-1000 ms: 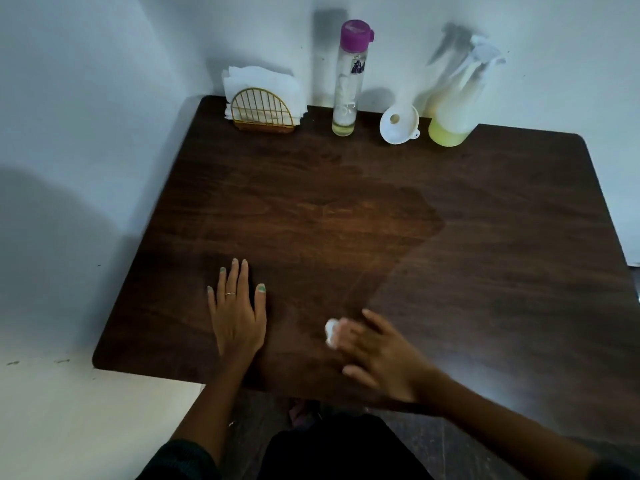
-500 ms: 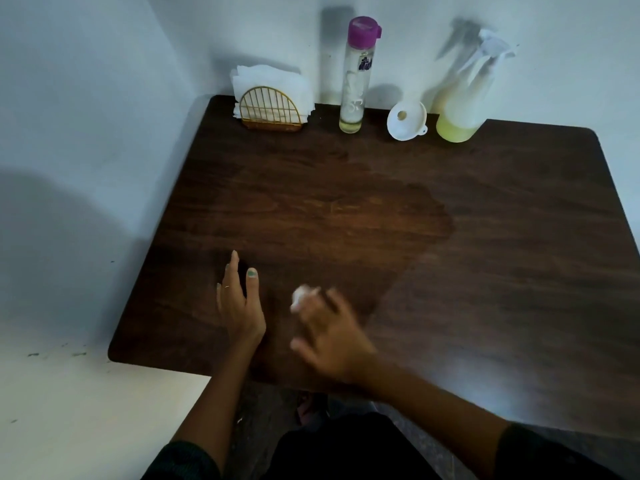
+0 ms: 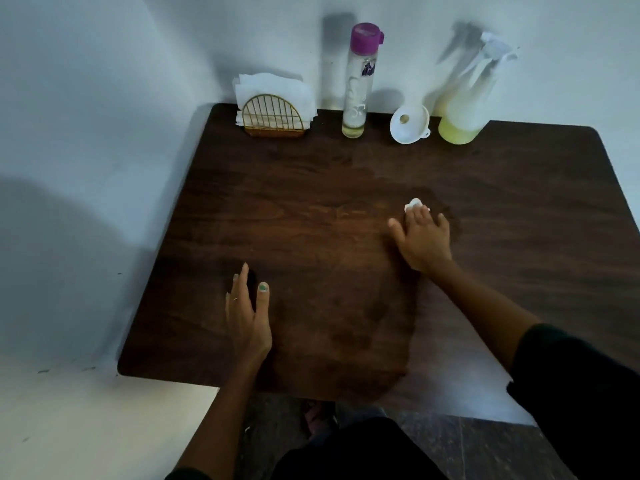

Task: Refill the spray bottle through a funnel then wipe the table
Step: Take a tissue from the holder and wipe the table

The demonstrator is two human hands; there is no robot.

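Dark wood table: broad bare surface toward its right and near edges; tissue holder, purple-capped bottle, funnel and spray bottle line the far edge against the wall. My left hand lies flat, fingers extended, holding nothing. My right hand, arm outstretched, presses a white tissue wad under its fingertips mid-table.

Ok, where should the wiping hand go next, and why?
Probably sweep right. The right hand presses the white tissue wad at the right edge of the darker patch on the table, and the surface beyond it looks paler.
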